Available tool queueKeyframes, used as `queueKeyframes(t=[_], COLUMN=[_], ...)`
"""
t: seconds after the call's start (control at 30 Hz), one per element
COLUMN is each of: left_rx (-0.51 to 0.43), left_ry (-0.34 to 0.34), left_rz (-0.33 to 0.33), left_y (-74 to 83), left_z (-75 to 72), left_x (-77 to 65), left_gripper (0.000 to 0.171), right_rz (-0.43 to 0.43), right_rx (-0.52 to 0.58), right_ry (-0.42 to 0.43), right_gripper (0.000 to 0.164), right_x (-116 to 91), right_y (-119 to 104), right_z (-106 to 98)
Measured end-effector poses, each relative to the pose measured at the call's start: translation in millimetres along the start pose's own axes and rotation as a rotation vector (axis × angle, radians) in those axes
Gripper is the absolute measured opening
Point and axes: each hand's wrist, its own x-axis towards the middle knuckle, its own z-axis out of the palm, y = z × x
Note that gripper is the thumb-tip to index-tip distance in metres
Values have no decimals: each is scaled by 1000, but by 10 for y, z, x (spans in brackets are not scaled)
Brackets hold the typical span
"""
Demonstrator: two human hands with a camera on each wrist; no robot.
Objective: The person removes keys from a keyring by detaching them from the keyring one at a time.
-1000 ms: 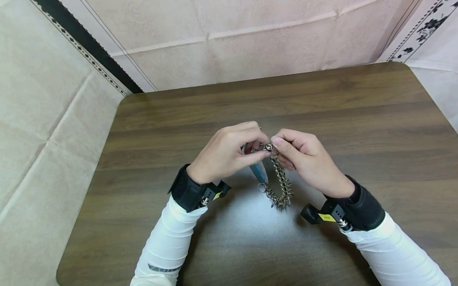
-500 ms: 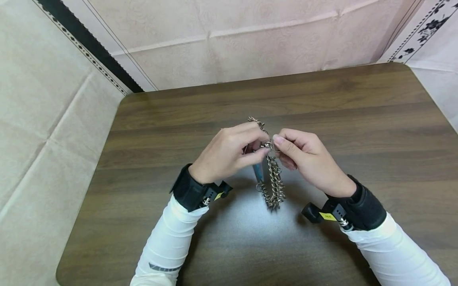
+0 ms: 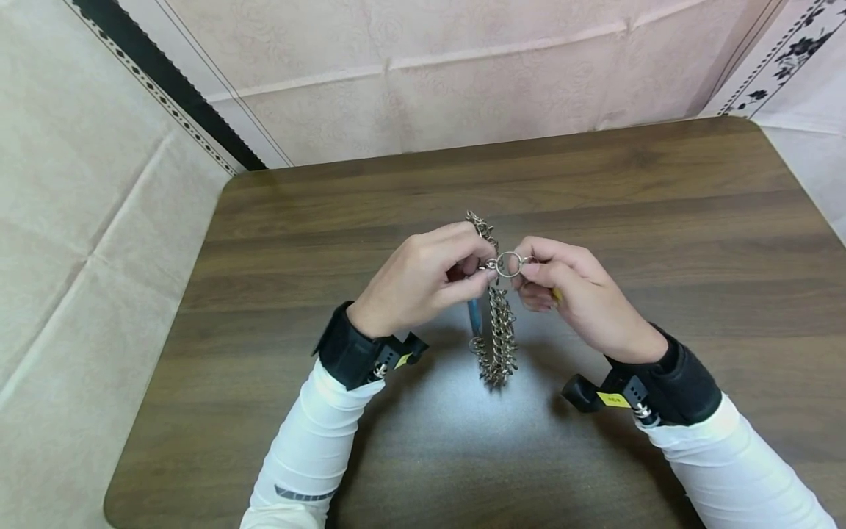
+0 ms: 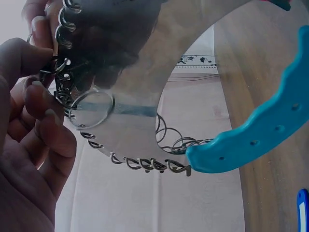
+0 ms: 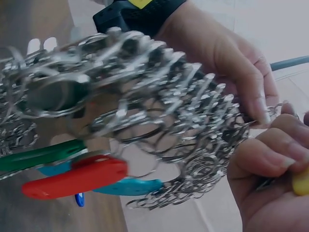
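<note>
My left hand (image 3: 432, 268) pinches a small metal connector between thumb and forefinger. A split ring (image 3: 509, 253) extends from it to the thumb and fingertips of my right hand (image 3: 568, 283), which pinch a small piece joined to its far side. Below hangs a looped chain of silver-coloured metal links (image 3: 504, 330), with a blue strip (image 3: 474, 317) beside it. Part of a yellow piece (image 5: 301, 182) shows inside the right hand. In the left wrist view a see-through sheet (image 4: 130, 133) and a curved teal piece (image 4: 251, 142) adjoin the links. The left fingers hide some links.
Red (image 5: 79, 179) and green (image 5: 43, 154) pieces hang among the links in the right wrist view. A blue-edged item (image 4: 303, 210) shows at the left wrist view's edge. The wooden table (image 3: 297, 242) lies beneath the hands, with pale cloth (image 3: 463, 88) behind.
My right hand has drawn slightly rightward, exposing the full split ring between the hands. The hanging chain has shifted left, and its upper part shows above the left hand.
</note>
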Motion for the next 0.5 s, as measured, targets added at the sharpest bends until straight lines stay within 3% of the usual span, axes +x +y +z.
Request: queueKeyframes(t=[0.3,0.5], left_rx=[-26,-193], left_ry=[-70,-105], left_rz=[-41,-76], left_y=[16,3], left_z=[51,70], left_x=[14,18], left_gripper=[6,10], right_rz=[38,36], right_rx=[-6,-37], right_ry=[-14,7], right_gripper=[28,30], right_x=[11,-1], right_y=[-19,-27], right_z=[9,12])
